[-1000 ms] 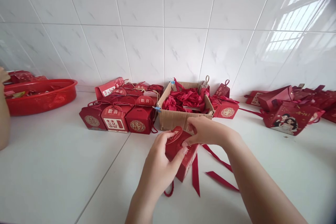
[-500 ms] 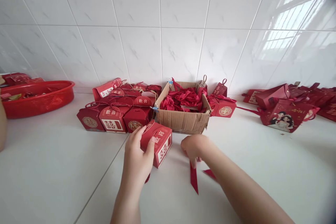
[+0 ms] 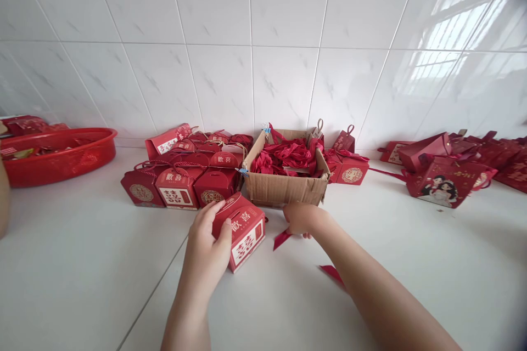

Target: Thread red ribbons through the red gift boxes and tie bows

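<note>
A red candy box (image 3: 244, 226) with white panels and printed characters sits tilted on the counter, gripped at its left side by my left hand (image 3: 208, 249). To its right, my right hand (image 3: 307, 219) has its fingers closed on a dark red ribbon (image 3: 281, 239), whose end sticks out to the left. Another ribbon end (image 3: 332, 274) lies on the counter beneath my right forearm. Just behind my right hand stands a cardboard box (image 3: 284, 191) filled with bunched red ribbons (image 3: 288, 154). The fingertips of my right hand are partly hidden.
Several finished-looking red candy boxes (image 3: 177, 189) are packed in rows at left of the carton. A red plastic basin (image 3: 82, 154) stands far left. More red boxes (image 3: 440, 184) lie at right, with another box (image 3: 349, 169) beside the carton. A tiled wall (image 3: 284, 82) closes the back.
My left hand and the candy box have shifted slightly left and nearer me. My right hand moved a little back toward the carton, swinging the ribbon's hanging end to the left.
</note>
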`<state>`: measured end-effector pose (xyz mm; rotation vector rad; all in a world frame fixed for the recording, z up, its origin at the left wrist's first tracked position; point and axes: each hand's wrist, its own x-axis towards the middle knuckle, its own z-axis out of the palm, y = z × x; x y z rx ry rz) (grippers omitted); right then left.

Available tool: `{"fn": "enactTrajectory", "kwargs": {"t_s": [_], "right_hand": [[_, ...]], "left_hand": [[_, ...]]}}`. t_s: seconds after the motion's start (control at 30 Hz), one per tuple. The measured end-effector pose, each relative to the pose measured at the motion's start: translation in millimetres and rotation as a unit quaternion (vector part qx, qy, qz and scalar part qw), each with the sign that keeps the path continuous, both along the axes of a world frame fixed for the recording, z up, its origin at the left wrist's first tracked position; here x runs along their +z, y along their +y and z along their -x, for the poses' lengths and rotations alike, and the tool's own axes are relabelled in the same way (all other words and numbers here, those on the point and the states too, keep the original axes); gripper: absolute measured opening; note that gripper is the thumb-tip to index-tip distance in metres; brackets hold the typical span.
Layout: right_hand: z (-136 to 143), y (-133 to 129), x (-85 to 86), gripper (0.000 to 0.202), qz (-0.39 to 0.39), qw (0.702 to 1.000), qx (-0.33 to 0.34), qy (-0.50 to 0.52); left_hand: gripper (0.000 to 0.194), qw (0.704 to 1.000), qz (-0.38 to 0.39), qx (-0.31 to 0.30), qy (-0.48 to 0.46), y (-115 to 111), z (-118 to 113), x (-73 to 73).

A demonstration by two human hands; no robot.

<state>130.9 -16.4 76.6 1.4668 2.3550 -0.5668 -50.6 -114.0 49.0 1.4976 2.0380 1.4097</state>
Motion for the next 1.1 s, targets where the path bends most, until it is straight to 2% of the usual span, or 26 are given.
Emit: {"fn": "enactTrajectory", "kwargs": {"t_s": [0.07, 0.17, 0.33, 0.4, 0.5, 0.6, 0.7, 0.8, 0.87, 0.93, 1.03, 1.1], "right_hand": [[2.7, 0.9, 1.5, 0.024, 0.023, 0.999, 0.021, -0.03], [6.9, 4.2, -0.6, 0.015, 0.044, 0.996, 0.065, -0.049], [4.3, 9.0, -3.9, 0.008, 0.024, 0.995, 0.088, -0.038], [-3.8, 7.2, 5.0, 0.006, 0.028, 0.996, 0.08, -0.029], [-24.1, -2.5, 30.5, 0.008, 0.027, 0.998, 0.053, 0.003], [-47.4, -17.5, 57.6, 0.009, -0.034, 0.997, 0.021, 0.066], [-63.5, -31.0, 73.9, 0.009, -0.118, 0.979, -0.007, 0.168], [-67.2, -39.0, 78.4, 0.004, -0.155, 0.951, -0.005, 0.268], [-63.5, -41.4, 77.3, 0.004, -0.142, 0.943, 0.015, 0.301], [-57.3, -42.3, 75.0, 0.003, -0.131, 0.938, 0.034, 0.319], [-48.9, -42.4, 71.6, 0.003, -0.126, 0.941, 0.048, 0.31], [-45.6, -42.2, 70.1, 0.004, -0.127, 0.946, 0.046, 0.295]], "left_hand": [[0.046, 1.0, -0.009, -0.002, 0.009, -0.3, -0.5, 1.0], [0.05, 0.999, -0.015, 0.001, 0.028, -1.8, -3.2, 2.4], [0.055, 0.999, -0.002, 0.008, 0.045, -5.1, -9.4, 5.4], [0.057, 0.999, 0.01, 0.004, 0.045, -6.4, -11.6, 7.8], [0.058, 0.998, 0.035, -0.002, 0.045, -8.4, -16.4, 11.6], [0.065, 0.997, 0.052, -0.006, 0.051, -10.4, -24.0, 12.3], [0.076, 0.997, 0.046, -0.011, 0.059, -11.6, -33.4, 9.5], [0.08, 0.998, 0.006, -0.022, 0.064, -11.5, -42.0, 6.4], [0.074, 0.996, -0.039, -0.031, 0.074, -11.4, -46.1, 5.4], [0.058, 0.992, -0.075, -0.042, 0.091, -11.7, -48.4, 5.0], [0.035, 0.989, -0.09, -0.05, 0.108, -12.6, -49.3, 4.5], [0.031, 0.989, -0.088, -0.053, 0.109, -12.3, -49.2, 3.6]]}}
